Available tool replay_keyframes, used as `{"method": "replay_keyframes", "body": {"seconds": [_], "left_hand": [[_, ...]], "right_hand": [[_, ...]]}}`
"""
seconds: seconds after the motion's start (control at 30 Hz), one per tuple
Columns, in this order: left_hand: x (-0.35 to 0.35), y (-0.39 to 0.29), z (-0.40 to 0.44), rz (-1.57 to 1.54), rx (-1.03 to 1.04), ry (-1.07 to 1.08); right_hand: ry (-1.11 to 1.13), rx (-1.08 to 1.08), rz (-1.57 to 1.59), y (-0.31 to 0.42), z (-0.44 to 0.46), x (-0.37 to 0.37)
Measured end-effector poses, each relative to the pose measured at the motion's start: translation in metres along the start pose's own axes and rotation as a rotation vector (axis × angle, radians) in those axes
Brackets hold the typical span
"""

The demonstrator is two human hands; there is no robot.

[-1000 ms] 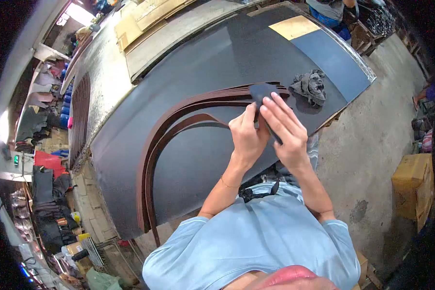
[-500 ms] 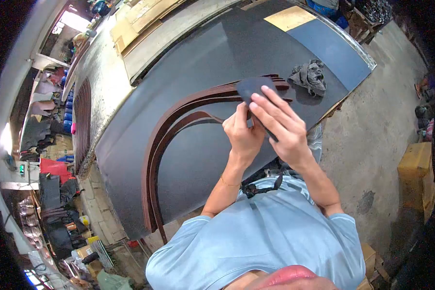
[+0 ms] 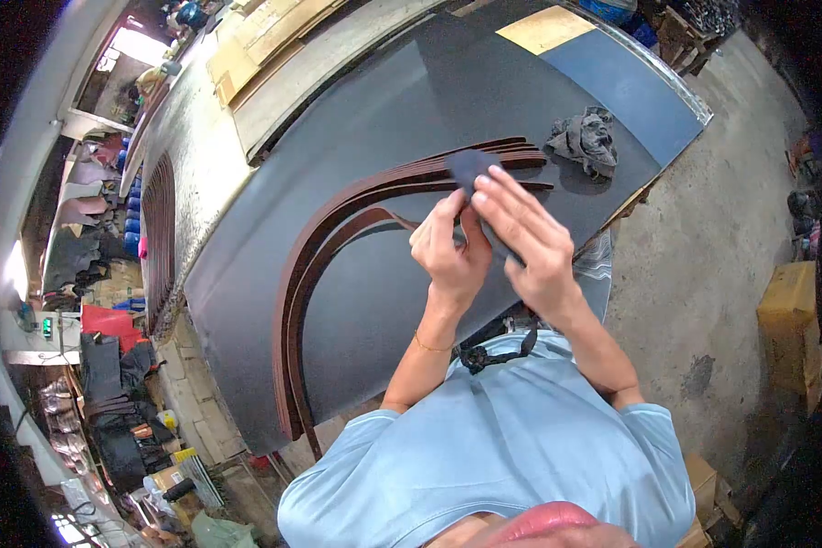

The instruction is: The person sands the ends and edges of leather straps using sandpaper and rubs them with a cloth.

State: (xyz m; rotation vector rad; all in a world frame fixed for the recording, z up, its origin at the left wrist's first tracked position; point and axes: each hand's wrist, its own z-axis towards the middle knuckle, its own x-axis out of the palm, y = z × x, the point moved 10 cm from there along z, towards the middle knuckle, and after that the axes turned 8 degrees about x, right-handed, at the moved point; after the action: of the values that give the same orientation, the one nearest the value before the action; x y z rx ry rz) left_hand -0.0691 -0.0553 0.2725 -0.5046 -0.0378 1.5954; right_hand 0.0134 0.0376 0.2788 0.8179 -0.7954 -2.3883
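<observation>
While the left hand (image 3: 447, 254) pinched a brown strip (image 3: 388, 216) at the center of the frame, the right hand (image 3: 534, 245) — fingers straight — held a dark pad (image 3: 471, 171). Brown strips in a bundle (image 3: 288, 338) curved toward lower left across a dark tabletop (image 3: 374, 310); a crumpled gray cloth (image 3: 586, 142) lay at upper right, a cardboard box (image 3: 788, 315) beyond.

Both arms are bent, left forearm (image 3: 420, 352) angling far and right, right forearm (image 3: 603, 352) angling far and left, so the hands basically meet out front. Left hand (image 3: 449, 254) is curled into a pinch, while the right hand (image 3: 539, 254) has its fingers (image 3: 513, 212) stretched out, pointing far left, back of the hand up.
</observation>
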Motion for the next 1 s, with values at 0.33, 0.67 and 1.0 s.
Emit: {"method": "replay_keyframes", "body": {"seconds": [0.33,0.67,1.0], "left_hand": [[0.012,0.002,0.002,-0.075,0.03,-0.011],[0.017,0.022,-0.003,-0.241,-0.161,0.025],[0.026,0.052,-0.016,-0.456,-0.618,0.092]], "right_hand": [[-0.06,0.041,-0.034,-0.023,0.005,-0.003],[0.034,0.262,-0.095,-0.085,-0.012,0.009],[0.556,0.382,-0.622,-0.177,-0.137,0.095]]}}
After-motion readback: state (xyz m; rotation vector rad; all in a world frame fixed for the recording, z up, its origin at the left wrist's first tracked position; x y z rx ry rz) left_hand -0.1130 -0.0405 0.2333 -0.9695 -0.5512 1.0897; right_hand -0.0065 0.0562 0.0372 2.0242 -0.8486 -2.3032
